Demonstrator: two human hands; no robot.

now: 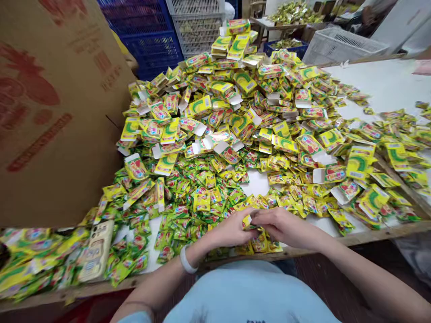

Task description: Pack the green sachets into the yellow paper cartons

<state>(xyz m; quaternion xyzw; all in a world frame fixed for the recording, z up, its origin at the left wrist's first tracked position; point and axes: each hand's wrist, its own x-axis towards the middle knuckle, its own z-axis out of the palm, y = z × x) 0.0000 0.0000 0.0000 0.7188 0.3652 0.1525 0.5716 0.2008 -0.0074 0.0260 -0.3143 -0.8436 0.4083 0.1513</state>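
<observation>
Close to the table's front edge, my left hand (232,229) is wrapped round a small yellow candy box (247,221), most of which the fingers cover. My right hand (278,223) meets it at the box's end, fingers bent and pressed together; what they grip is hidden. Yellow candy packets (261,242) lie just under both hands. Green candy packets (182,224) spread to the left of them. Beyond rises a big heap of small yellow boxes (202,106), many with white end flaps standing out.
A large brown carton (60,134) stands at the left. A phone in a patterned case (97,251) lies among packets. Blue crates (148,45) and white crates (198,31) are stacked behind. A wooden strip (400,184) crosses the right side of the white tabletop (380,85).
</observation>
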